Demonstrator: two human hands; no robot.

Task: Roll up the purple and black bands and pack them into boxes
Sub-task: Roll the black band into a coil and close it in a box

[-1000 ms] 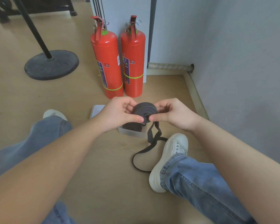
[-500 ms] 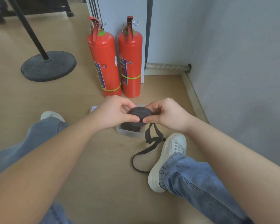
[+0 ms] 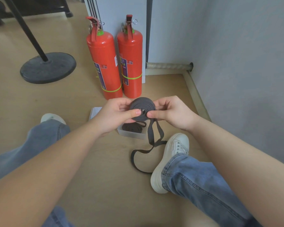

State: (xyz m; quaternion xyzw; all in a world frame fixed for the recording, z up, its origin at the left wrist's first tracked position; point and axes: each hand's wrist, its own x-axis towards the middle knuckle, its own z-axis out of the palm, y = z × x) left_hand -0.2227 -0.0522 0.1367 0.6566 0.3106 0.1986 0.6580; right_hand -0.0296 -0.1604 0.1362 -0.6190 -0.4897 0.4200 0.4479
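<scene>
Two hands hold a coiled black band (image 3: 142, 107) above the floor (image 3: 105, 177) — the left hand (image 3: 116, 115) pinches its left edge and the right hand (image 3: 172, 113) pinches its right. The band's loose tail (image 3: 154, 136) hangs down and loops across the floor beside a white shoe (image 3: 172, 159). Just below the coil, a clear box (image 3: 131, 135) holds another rolled band (image 3: 132, 127).
</scene>
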